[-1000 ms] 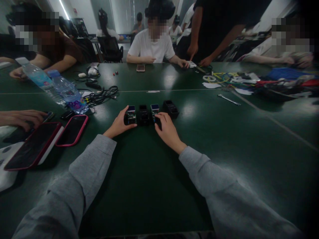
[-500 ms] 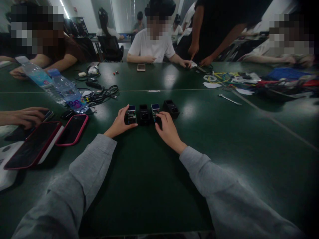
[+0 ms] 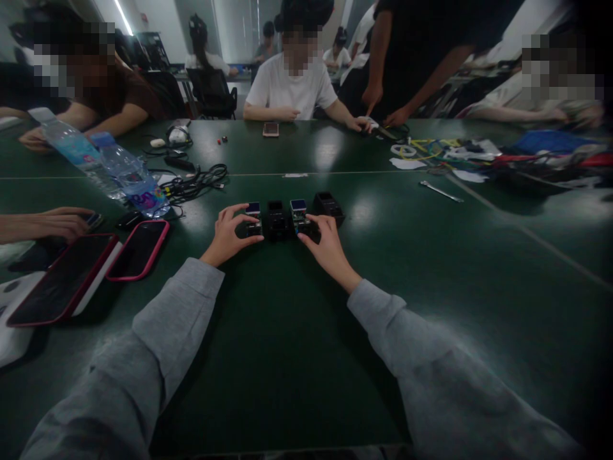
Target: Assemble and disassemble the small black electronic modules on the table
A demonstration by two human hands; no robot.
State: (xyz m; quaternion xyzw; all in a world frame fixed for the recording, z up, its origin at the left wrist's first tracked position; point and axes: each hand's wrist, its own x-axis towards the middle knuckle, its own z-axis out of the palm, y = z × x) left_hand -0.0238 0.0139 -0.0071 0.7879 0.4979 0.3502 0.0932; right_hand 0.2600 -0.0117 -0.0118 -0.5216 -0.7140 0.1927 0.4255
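Four small black boxes sit in a row on the dark green surface [image 3: 287,358], close in front of the person. The left hand [image 3: 228,235] has its grip pinching the first box [image 3: 253,219], the one at the left end with a little blue screen on top. Thumb and fingers press on its sides. The right hand [image 3: 328,246] has its grip closed on the third box [image 3: 299,217], which also has a blue screen. Between these two sits a plain black box [image 3: 276,222], touching its neighbours. The fourth box [image 3: 328,206] stands at the right end, just behind the right hand's fingers.

To the left lie two phones in red cases [image 3: 138,250], two water bottles [image 3: 129,176] on their sides and a bunch of black cables [image 3: 196,182]. Another person's hand [image 3: 52,223] rests near the phones. A silver wrench [image 3: 440,191] lies well apart on the right
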